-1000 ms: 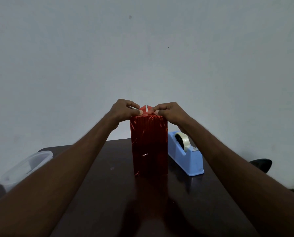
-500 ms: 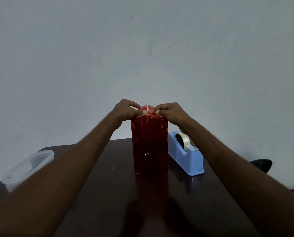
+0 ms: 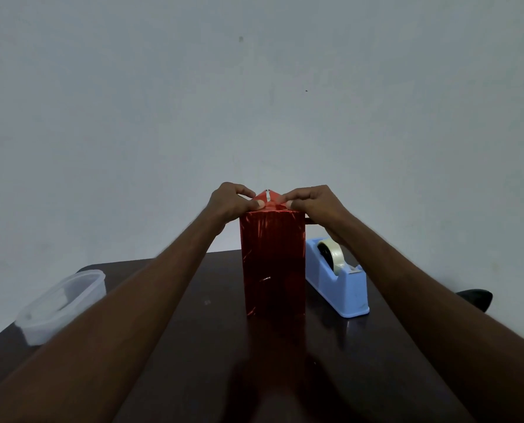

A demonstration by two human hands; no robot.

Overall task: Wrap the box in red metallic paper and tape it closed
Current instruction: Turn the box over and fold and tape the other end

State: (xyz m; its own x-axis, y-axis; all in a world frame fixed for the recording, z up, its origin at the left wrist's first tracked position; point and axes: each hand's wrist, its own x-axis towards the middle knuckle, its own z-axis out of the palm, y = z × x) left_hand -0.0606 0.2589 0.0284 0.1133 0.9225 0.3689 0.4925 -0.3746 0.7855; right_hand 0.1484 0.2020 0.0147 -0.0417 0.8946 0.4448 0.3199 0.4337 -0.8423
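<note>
Box (image 3: 272, 261) stands upright in red paper; left hand (image 3: 230, 203) and right hand (image 3: 315, 203) pinch its top flap (image 3: 268, 199). Next, I'd judge, tape from the dispenser (image 3: 337, 277) beside the box.

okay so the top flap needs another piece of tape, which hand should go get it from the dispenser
Probably the right hand. The blue tape dispenser stands just right of the wrapped box, directly below that arm. The left hand would have to cross the box, so it should keep pinching the folded flap.
</note>
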